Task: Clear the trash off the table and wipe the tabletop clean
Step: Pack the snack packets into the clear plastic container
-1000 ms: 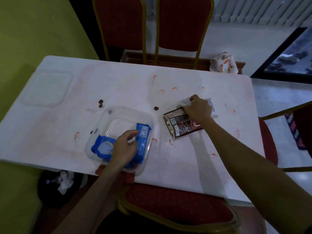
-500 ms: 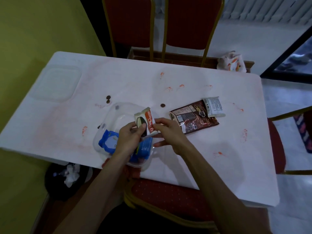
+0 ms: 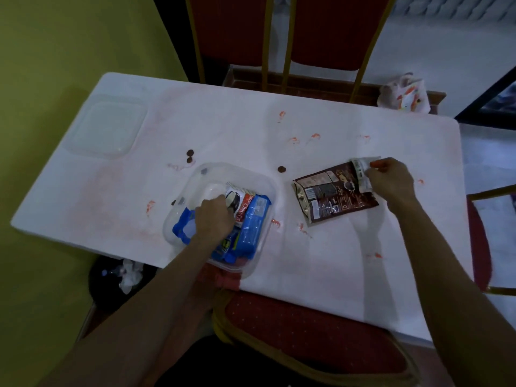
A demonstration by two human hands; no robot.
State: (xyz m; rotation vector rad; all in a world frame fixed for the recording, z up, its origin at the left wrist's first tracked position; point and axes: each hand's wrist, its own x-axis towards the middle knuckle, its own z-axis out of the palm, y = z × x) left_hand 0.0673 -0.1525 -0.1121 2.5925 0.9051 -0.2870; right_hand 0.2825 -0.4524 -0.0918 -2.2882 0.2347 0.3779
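Note:
A clear plastic container [image 3: 259, 178] sits at the near edge of the white table [image 3: 223, 129], holding blue wrappers [image 3: 252, 227] and a red-and-white Choco Pie wrapper [image 3: 243, 203]. My left hand [image 3: 213, 219] is inside it, fingers curled on the Choco Pie wrapper. To the right lies a brown snack pouch [image 3: 329, 196]. My right hand [image 3: 391, 180] pinches a small white wrapper [image 3: 361, 170] lying on the pouch's far corner. Red smears [image 3: 293, 139] and brown crumbs [image 3: 281, 169] dot the tabletop.
A clear lid [image 3: 107, 127] lies at the table's far left. Red chairs stand behind [image 3: 329, 32], in front [image 3: 307, 325] and at the right [image 3: 480, 247]. A dark bin [image 3: 117, 277] with crumpled paper sits on the floor left. A patterned bag [image 3: 405, 96] rests behind the table.
My left hand carried the Choco Pie wrapper down into the container. My right hand left it, moved right and took hold of the small white wrapper on the brown pouch.

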